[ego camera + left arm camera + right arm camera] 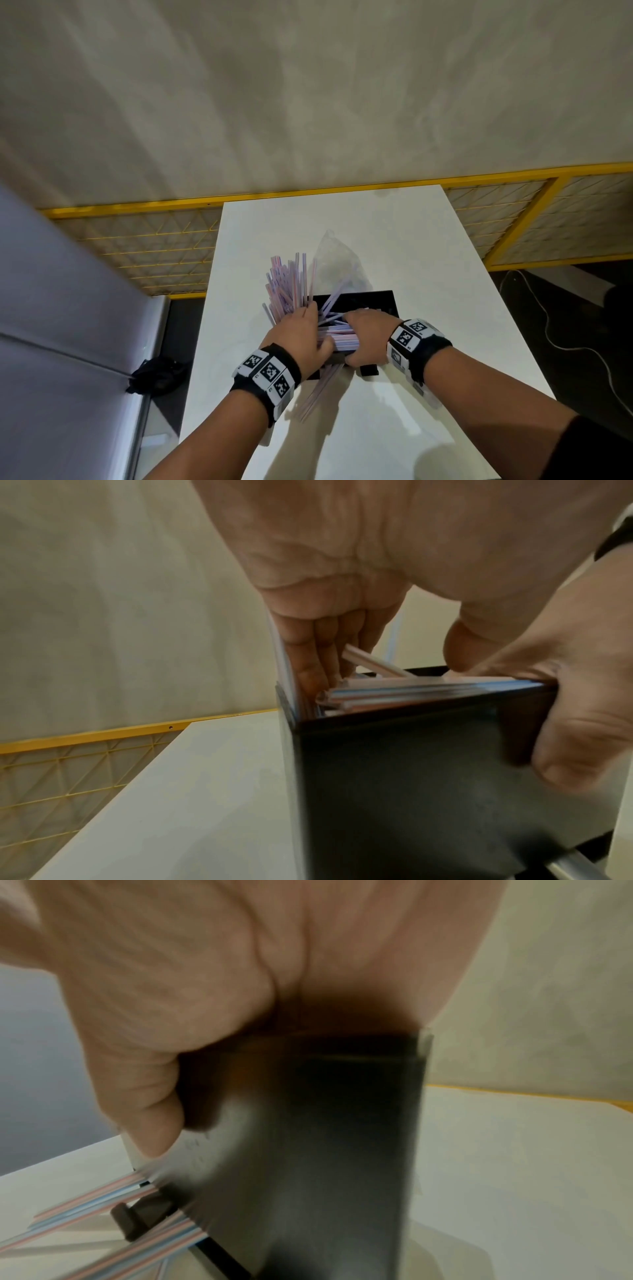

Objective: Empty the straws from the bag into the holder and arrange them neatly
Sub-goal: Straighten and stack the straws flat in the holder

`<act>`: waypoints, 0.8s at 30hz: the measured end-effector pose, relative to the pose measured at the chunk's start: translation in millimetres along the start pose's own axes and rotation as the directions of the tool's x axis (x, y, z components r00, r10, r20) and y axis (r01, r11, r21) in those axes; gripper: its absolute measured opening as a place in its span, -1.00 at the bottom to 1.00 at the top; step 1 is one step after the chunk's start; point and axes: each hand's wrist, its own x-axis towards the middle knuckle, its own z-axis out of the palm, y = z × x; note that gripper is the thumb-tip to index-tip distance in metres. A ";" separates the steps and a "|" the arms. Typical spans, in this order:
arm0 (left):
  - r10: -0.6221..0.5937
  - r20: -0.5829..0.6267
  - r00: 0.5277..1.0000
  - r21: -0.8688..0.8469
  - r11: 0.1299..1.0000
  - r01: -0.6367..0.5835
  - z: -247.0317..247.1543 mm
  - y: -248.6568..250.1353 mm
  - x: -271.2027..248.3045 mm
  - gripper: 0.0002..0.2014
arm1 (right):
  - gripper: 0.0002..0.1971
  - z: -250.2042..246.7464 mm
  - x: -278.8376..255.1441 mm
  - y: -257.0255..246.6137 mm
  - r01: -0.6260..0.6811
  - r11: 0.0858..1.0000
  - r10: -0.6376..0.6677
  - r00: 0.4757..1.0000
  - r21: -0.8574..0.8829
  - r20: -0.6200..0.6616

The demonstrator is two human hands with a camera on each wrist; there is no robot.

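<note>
Pastel straws in boxy black holder, left grip flat-fingered, right grip clutching straws

Not a readable word in sight!
Only the left wristband and the right wristband carry markings: black-and-white square code patterns on white tiles. The tiny characters beside them are too small to make out.

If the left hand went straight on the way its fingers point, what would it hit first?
The straws: the fingers of the left hand lie straight against the bunch standing at the left side of the holder. Going on would probably push them deeper in; what lies beneath them is hidden.
</note>
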 end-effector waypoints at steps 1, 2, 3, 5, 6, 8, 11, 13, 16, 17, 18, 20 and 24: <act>-0.001 -0.015 1.000 -0.010 1.000 0.001 0.0 0.8 -0.3 -0.26 | -0.45 0.4 0.4 -0.3 0.004 1.000 -0.004 1.000 0.002 0.012; 0.004 -0.039 0.999 -0.028 1.000 -0.005 0.1 1.7 -0.7 -0.30 | -0.49 0.7 0.7 -0.6 0.009 1.000 -0.009 1.000 0.002 0.024; 0.012 -0.065 0.998 -0.049 0.999 -0.015 0.2 2.5 -1.2 -0.35 | -0.53 0.8 0.4 -0.7 0.013 1.000 -0.013 0.999 0.002 0.040; 0.015 -0.093 0.996 -0.086 0.996 -0.023 -0.1 3.5 -2.5 -0.38 | -0.57 -0.3 -0.3 -1.1 0.016 1.000 -0.015 0.998 -0.005 0.066; 0.012 -0.096 0.995 -0.099 0.995 -0.021 0.2 2.9 -2.9 -0.34 | -0.57 -1.3 -0.9 -1.4 0.014 1.000 -0.013 0.998 -0.012 0.064; 0.010 -0.112 0.994 -0.123 0.992 -0.024 0.4 0.3 -3.7 -0.25 | -0.55 -3.0 -2.1 -1.3 0.013 1.000 -0.012 0.999 -0.022 0.039; 0.030 -0.154 0.988 -0.169 0.984 -0.056 -0.7 -3.4 -5.0 -0.24 | -0.51 -2.6 -4.2 -1.7 0.027 0.998 -0.027 1.000 -0.060 0.007; 0.032 -0.161 0.986 -0.198 0.978 -0.064 -0.4 -4.4 -5.3 -0.27 | -0.49 -2.5 -5.9 -0.8 0.036 0.996 -0.039 0.999 -0.076 -0.029; 0.063 -0.178 0.982 -0.167 0.982 -0.094 1.1 -5.5 -6.6 -0.41 | -0.41 -7.2 -11.0 -2.8 0.059 0.989 -0.070 0.995 -0.136 -0.077; 0.076 -0.187 0.979 -0.152 0.983 -0.105 1.7 -5.6 -7.4 -0.47 | -0.38 -8.9 -13.6 -4.3 0.067 0.984 -0.085 0.991 -0.165 -0.102; 0.086 -0.197 0.977 -0.144 0.983 -0.116 2.1 -5.8 -8.1 -0.51 | -0.34 -10.1 -16.8 -6.5 0.073 0.979 -0.099 0.987 -0.189 -0.130; 0.099 -0.225 0.969 -0.137 0.982 -0.132 2.5 -6.7 -9.9 -0.58 | -0.31 -10.1 -24.1 -12.6 0.077 0.971 -0.121 0.975 -0.227 -0.187; 0.128 -0.243 0.962 -0.135 0.977 -0.164 2.9 -7.7 -10.4 -0.66 | -0.40 -0.4 -35.7 -26.3 0.067 0.954 -0.147 0.954 -0.291 -0.261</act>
